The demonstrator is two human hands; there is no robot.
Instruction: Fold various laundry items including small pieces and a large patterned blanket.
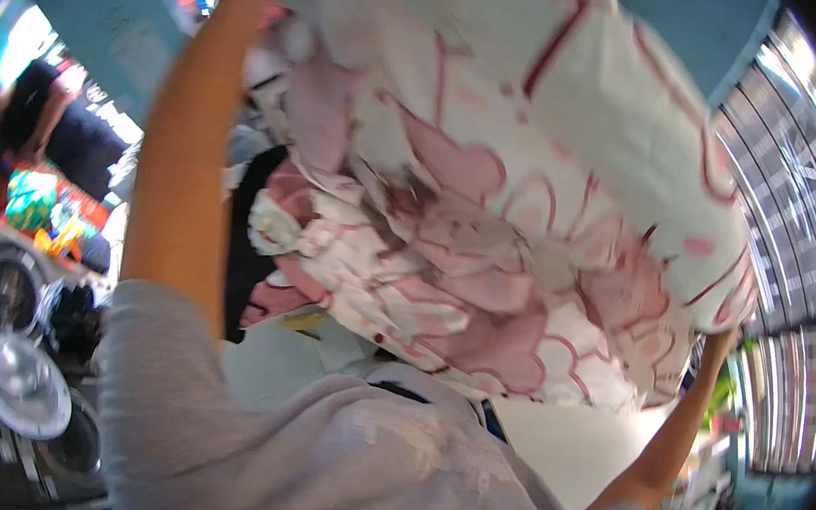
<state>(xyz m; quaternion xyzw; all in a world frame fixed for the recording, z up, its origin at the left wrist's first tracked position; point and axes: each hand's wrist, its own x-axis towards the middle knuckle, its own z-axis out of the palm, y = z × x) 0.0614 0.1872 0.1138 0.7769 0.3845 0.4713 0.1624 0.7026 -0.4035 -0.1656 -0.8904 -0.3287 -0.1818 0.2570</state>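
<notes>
A large white and pink patterned cloth [491, 189], printed with cartoon animals and hearts, is spread high in front of me, its lower part bunched in folds. My left arm reaches up to its upper left corner, and the left hand is cut off at the top edge. My right arm reaches its right side, where the cloth hides the right hand. Neither grip shows. Beneath the folds are a white table surface [561, 439] and a black cloth [248, 237], beside the left forearm.
Front-loading washing machines [8, 285] stand at the left, one with its round door [25, 385] open. Behind them a person in dark clothing [32, 106] is near colourful bags [33, 201]. Checked fabric [787, 177] hangs at the right, above shelves of items [681, 505].
</notes>
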